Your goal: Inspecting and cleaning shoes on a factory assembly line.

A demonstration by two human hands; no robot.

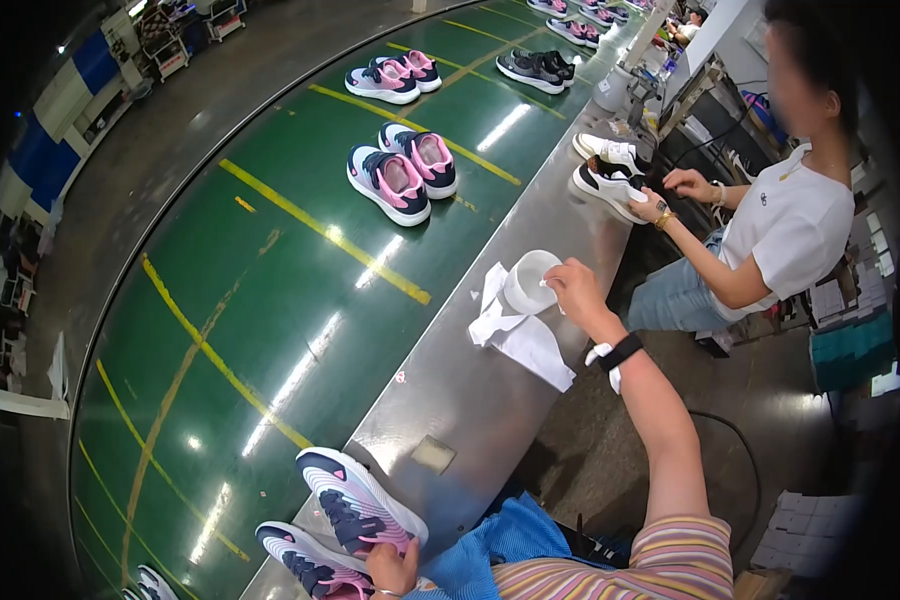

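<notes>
My left hand [394, 570] is closed on the heel and collar of a navy, white and pink sneaker [360, 500] on the metal ledge. A matching sneaker [305, 560] lies beside it, closer to my body. At the far end of my reach, my right hand [578, 295] has its fingers pinched together over the rim of a white tub [526, 284]. A small white bit shows at those fingertips, too small to name. Crumpled white cloth or paper [525, 345] lies against the tub's near side and hangs toward the ledge's edge.
Along the left runs a green conveyor belt [270, 350] with yellow lines, carrying pairs of sneakers [402, 175] and a black pair [536, 70]. A co-worker [780, 220] at the right handles a black-and-white shoe [610, 190]. A tan square patch [434, 455] is on the metal ledge.
</notes>
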